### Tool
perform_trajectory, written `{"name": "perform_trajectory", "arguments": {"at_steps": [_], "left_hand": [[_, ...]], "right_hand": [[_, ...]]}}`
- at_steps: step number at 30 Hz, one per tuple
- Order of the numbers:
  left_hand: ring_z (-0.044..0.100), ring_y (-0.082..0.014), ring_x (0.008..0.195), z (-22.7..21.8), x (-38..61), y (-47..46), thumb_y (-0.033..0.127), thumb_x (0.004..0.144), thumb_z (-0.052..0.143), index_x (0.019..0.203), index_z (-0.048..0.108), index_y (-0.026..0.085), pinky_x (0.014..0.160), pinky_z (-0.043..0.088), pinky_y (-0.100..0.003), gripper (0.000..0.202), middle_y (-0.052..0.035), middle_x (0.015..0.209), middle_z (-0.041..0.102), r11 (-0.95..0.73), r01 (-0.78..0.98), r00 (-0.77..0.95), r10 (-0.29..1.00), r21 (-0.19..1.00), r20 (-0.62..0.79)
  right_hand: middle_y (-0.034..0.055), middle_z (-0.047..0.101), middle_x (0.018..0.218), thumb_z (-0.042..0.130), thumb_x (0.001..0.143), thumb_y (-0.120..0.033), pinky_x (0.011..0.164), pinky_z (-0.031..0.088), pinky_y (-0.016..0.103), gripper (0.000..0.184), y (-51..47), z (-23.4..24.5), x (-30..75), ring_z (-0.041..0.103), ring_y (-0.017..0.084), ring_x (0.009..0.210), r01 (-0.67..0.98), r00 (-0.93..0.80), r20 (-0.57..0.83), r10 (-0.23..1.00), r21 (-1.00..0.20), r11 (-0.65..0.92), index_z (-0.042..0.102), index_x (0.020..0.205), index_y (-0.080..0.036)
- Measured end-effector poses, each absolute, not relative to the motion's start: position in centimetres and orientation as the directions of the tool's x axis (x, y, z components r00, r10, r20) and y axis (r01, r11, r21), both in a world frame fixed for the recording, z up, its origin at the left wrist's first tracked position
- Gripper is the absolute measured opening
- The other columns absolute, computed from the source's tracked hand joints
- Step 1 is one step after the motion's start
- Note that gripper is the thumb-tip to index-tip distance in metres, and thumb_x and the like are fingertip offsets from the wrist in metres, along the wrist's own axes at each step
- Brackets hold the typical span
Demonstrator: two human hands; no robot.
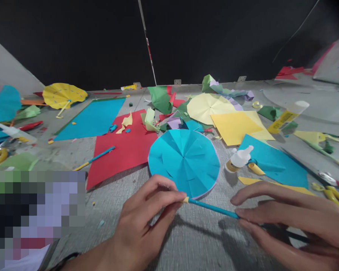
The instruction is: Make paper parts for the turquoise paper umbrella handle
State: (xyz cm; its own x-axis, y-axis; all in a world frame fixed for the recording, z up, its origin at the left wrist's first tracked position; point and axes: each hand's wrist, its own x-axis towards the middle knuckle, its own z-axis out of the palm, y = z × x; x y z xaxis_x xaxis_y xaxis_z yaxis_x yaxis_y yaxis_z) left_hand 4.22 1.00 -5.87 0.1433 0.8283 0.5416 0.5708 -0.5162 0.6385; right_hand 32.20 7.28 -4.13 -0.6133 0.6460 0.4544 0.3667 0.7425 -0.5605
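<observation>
Between my two hands stretches a thin blue rolled-paper stick [213, 208] with a yellow band near its left end. My left hand [149, 218] pinches that yellow end between thumb and fingers. Farther along, my right hand [288, 218] grips the blue part, and the stick's dark far end shows under the palm. Just beyond the left fingertips lies a blue folded paper disc [183, 158] with pleats fanning from its centre and a thin lilac edge. A small white glue bottle [238, 160] stands beyond my right hand.
A red sheet [115, 158] carries another blue-and-yellow stick [97, 156]. Yellow sheets [234, 126], a cream pleated disc [210, 108] and paper scraps lie behind. A glue stick [289, 117] stands right; scissors [335, 194] lie at the right edge. A yellow paper umbrella [63, 96] sits back left.
</observation>
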Motion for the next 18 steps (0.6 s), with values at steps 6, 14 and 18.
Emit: {"name": "perform_trajectory", "arguments": {"at_steps": [6,14,18], "left_hand": [[0.072,-0.0099,0.085,-5.8,3.9,0.8,-0.005,0.094,0.061,0.114,0.071,0.017,0.076,0.058,-0.015,0.031,-0.0037,0.104,0.065,-0.552,0.583,0.223,0.814,0.596,0.536],[0.070,-0.0159,0.101,-6.5,3.3,-0.4,-0.012,0.092,0.052,0.136,0.063,0.019,0.081,0.061,-0.021,0.055,-0.0097,0.114,0.065,-0.585,0.598,0.351,0.806,0.548,0.477],[0.072,-0.0132,0.091,-6.3,3.7,0.2,-0.006,0.094,0.060,0.127,0.070,0.020,0.077,0.062,-0.018,0.043,-0.0068,0.108,0.068,-0.567,0.559,0.278,0.816,0.605,0.507]], "right_hand": [[0.0017,0.080,0.096,0.079,0.087,-0.024,0.065,0.065,0.019,0.008,7.1,-4.1,32.2,0.080,0.016,0.072,0.350,-0.607,0.430,0.668,-0.611,0.711,0.078,0.089,-0.032],[0.0017,0.079,0.090,0.084,0.085,-0.030,0.069,0.067,0.024,0.007,7.1,-4.4,32.1,0.080,0.021,0.079,0.339,-0.569,0.338,0.750,-0.734,0.588,0.078,0.084,-0.032],[0.0014,0.079,0.090,0.082,0.086,-0.030,0.065,0.067,0.023,0.005,7.5,-4.3,32.2,0.080,0.021,0.080,0.331,-0.591,0.287,0.754,-0.766,0.551,0.078,0.084,-0.033]]}}
